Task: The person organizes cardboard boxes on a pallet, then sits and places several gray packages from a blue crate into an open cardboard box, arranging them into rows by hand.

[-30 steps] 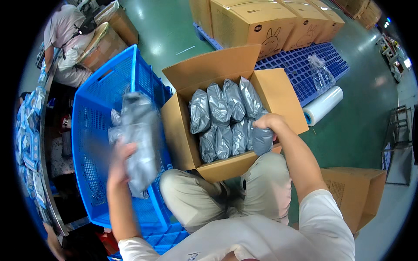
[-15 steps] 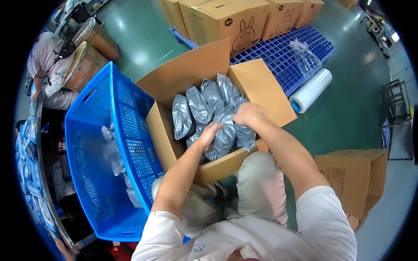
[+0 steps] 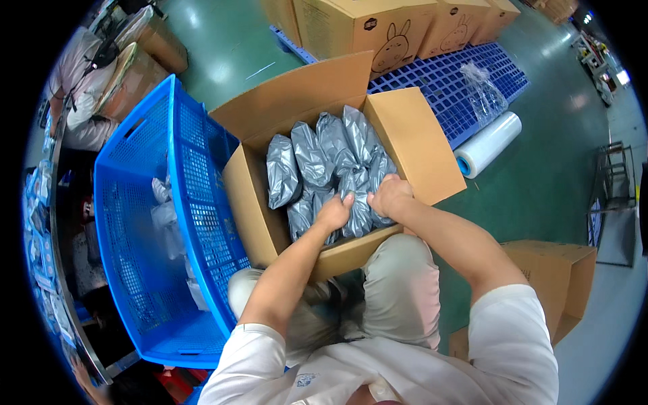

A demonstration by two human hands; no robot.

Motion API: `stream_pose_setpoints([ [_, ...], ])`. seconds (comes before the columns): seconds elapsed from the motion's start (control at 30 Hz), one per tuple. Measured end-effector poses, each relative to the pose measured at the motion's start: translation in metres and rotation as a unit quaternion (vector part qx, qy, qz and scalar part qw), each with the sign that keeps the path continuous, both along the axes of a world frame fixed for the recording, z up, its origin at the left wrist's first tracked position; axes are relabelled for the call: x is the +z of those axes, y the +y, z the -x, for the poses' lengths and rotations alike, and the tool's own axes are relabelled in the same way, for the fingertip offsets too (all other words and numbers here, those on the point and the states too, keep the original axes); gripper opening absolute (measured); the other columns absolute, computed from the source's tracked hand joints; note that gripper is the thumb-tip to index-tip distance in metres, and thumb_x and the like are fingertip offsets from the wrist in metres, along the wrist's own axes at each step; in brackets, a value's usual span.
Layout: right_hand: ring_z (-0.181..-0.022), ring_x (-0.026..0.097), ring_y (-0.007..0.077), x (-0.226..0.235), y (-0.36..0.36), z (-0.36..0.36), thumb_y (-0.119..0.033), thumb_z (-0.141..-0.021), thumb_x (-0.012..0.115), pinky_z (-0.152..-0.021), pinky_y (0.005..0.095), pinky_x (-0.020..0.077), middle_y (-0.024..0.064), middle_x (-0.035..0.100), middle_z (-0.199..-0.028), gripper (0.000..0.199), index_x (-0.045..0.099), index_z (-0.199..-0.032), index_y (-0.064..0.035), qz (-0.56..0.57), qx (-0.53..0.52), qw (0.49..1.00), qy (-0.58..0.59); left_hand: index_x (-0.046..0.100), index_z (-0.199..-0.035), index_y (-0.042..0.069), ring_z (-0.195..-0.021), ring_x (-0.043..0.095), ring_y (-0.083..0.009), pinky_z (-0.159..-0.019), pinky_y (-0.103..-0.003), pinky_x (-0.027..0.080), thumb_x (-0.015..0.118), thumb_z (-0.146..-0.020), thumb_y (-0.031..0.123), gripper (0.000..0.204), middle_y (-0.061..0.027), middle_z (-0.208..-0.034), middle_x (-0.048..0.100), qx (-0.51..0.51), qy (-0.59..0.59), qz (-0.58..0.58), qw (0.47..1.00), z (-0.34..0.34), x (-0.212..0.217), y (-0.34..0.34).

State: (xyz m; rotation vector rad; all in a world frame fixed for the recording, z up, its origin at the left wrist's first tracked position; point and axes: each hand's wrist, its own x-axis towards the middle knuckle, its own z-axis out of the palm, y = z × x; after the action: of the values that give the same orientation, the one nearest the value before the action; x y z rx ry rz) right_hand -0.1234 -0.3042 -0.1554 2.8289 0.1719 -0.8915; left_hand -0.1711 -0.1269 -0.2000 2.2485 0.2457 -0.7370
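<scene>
Silver-grey plastic packages point(image 3: 312, 158) fill an open cardboard box point(image 3: 239, 202) in front of my knees. Near the box's front wall, one grey plastic package point(image 3: 356, 202) sits between my hands, its length running toward me. My left hand point(image 3: 335, 212) is closed at its left edge, thumb up against the film. On the other side, my right hand point(image 3: 391, 196) grips its right edge with curled fingers, close to the neighbouring package. The fingertips of both hands are partly hidden among the packages.
A blue plastic crate point(image 3: 177, 202) with some pale bags point(image 3: 165, 226) stands left of the box. Ahead are a blue pallet point(image 3: 445, 77) with printed cartons point(image 3: 368, 27) and a film roll point(image 3: 489, 145). Another carton point(image 3: 540, 270) lies at right. A person point(image 3: 81, 88) works far left.
The package between my hands has turned from a slant to nearly straight and sits lower among the others. My hands have moved slightly right with it. The whole view has shifted a little.
</scene>
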Motion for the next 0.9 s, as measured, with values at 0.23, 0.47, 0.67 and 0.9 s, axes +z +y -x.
stream_pose_setpoints([
  [0.23, -0.110, 0.068, 0.0302, 0.033, 0.014, -0.009, -0.058, -0.098, 0.045, -0.090, 0.0408, 0.0554, 0.0185, 0.067, -0.125, 0.073, 0.056, -0.132, 0.0059, 0.053, 0.025, 0.996, 0.073, 0.067, -0.121, -0.002, -0.121, 0.059, -0.0400, -0.101, -0.047, 0.046, 0.040, -0.099, 0.063, 0.074, -0.0247, -0.129, 0.063, -0.069, 0.065, -0.128, 0.987, -0.017, 0.033, -0.003],
  [0.47, -0.094, 0.070, 0.0376, 0.187, 0.089, 0.032, -0.047, -0.096, 0.055, -0.083, 0.0479, 0.0546, 0.0219, 0.072, -0.097, 0.049, 0.071, -0.104, -0.0016, -0.136, 0.225, 0.965, 0.013, 0.072, -0.101, 0.004, -0.087, 0.070, -0.0357, -0.080, -0.047, 0.053, 0.056, -0.095, 0.056, 0.055, -0.0198, -0.093, 0.072, -0.151, -0.233, 0.012, 0.961, -0.008, 0.201, 0.157],
  [0.67, -0.078, 0.071, 0.0357, 0.245, 0.122, 0.131, -0.037, -0.091, 0.066, -0.071, 0.0435, 0.0556, 0.0181, 0.072, -0.082, 0.042, 0.067, -0.110, -0.0001, -0.341, 0.216, 0.909, 0.101, 0.060, -0.087, 0.012, -0.052, 0.048, -0.0055, -0.047, -0.022, 0.033, 0.058, -0.098, 0.039, 0.030, 0.0022, -0.071, 0.059, 0.348, -0.274, 0.404, 0.801, 0.098, 0.226, 0.362],
  [0.9, -0.087, 0.069, 0.0388, 0.188, 0.149, 0.137, -0.037, -0.093, 0.065, -0.078, 0.0445, 0.0543, 0.0241, 0.070, -0.096, 0.049, 0.063, -0.118, 0.0040, -0.284, 0.274, 0.902, 0.173, 0.080, -0.086, 0.015, -0.087, 0.072, -0.0303, -0.077, -0.042, 0.056, 0.071, -0.082, 0.040, 0.027, -0.0148, -0.094, 0.075, 0.141, 0.179, -0.253, 0.940, 0.312, -0.084, 0.498],
])
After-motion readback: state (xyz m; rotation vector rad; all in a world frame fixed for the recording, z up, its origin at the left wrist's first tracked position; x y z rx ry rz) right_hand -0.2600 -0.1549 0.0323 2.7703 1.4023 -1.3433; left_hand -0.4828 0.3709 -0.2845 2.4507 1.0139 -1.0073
